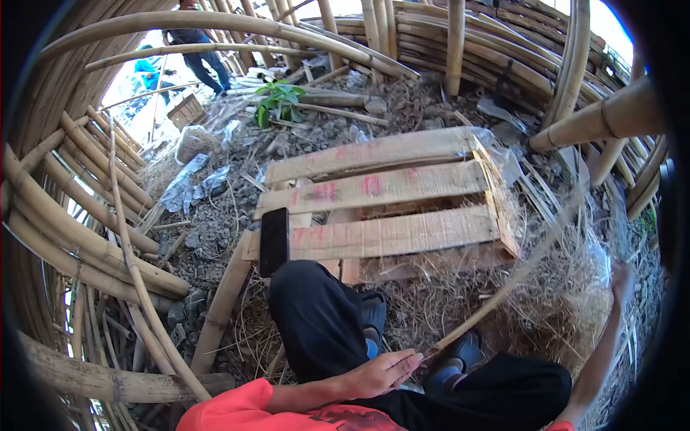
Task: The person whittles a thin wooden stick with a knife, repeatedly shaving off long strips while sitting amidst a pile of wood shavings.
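Observation:
My left hand (388, 372) rests in front of my lap, its fingers closed round the near end of a long, thin bamboo strip (496, 300). From there the strip slants up to the right, and its far end is smeared. Out at the far right, my right hand (623, 281) is raised at the end of a stretched arm. Motion blurs its fingers, so whether it holds anything does not show. Dry, curly bamboo shavings (553, 316) lie below the strip, between my two hands.
Before my knees stands a slatted wooden crate (381, 187), with a black phone (274, 241) at its left corner. Bamboo poles (93, 244) and walls enclose the spot. A leafy plant (279, 102) grows behind. Two people, one a standing person (198, 54), are at the back left.

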